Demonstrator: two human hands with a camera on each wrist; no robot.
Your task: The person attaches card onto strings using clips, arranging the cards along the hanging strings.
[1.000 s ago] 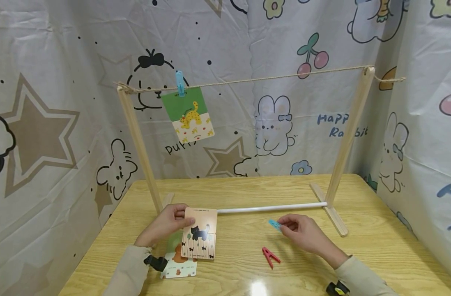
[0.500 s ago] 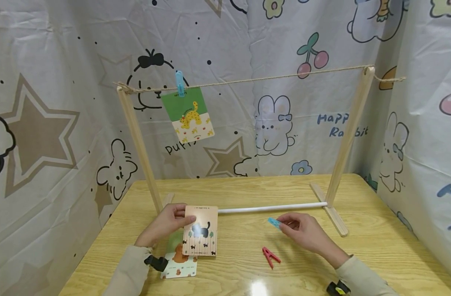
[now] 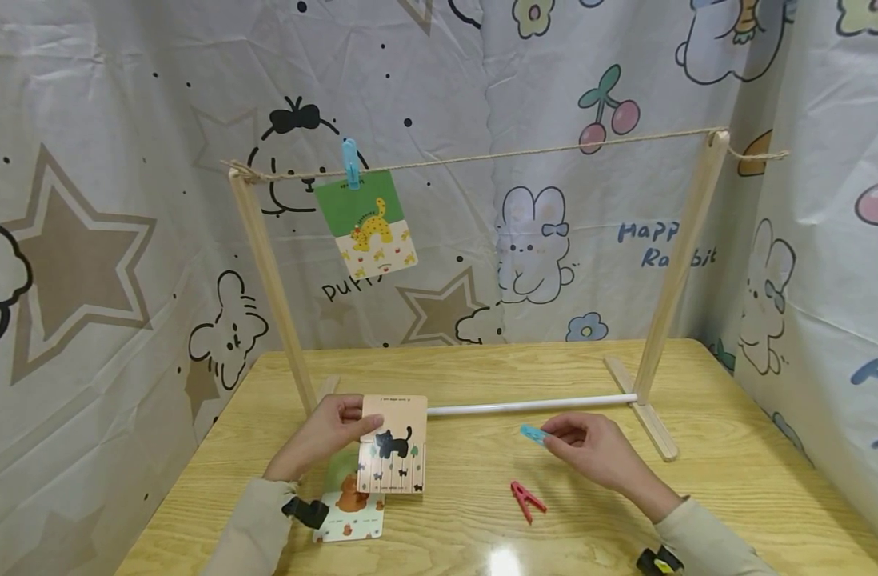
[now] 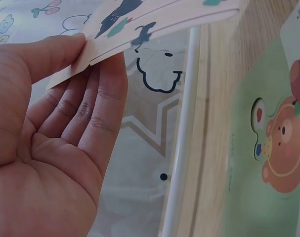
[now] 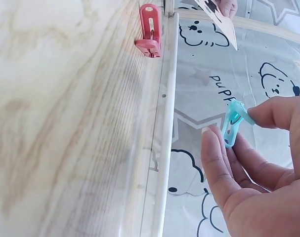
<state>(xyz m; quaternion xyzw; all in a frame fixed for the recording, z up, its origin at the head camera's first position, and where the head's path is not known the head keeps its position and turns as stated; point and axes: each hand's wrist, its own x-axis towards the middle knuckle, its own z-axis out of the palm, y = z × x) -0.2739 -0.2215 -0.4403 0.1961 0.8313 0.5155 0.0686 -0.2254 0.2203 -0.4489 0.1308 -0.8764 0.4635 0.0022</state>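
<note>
My left hand (image 3: 333, 430) pinches the left edge of a pale peach card (image 3: 392, 472) printed with a black cat. Its thumb lies on the printed face and the fingers go behind, as the left wrist view shows. Below it a green and white bear card (image 3: 349, 524) lies on the table, partly covered by the held card and the hand. My right hand (image 3: 590, 452) pinches a light blue clothespin (image 5: 232, 121) between thumb and fingers over the right part of the table. A red clothespin (image 3: 528, 502) lies on the table between the two hands.
A twine line (image 3: 496, 155) runs between two wooden posts (image 3: 680, 272). On its left part a blue clothespin (image 3: 350, 164) holds a green leopard card (image 3: 370, 228), hanging tilted. A white rod (image 3: 532, 406) joins the posts low down. Patterned curtain (image 3: 446, 88) surrounds the table (image 3: 453, 520).
The cat card has risen slightly and shifted a little to the right in my left hand, and the glare on it has gone. My right hand has barely moved with its clothespin.
</note>
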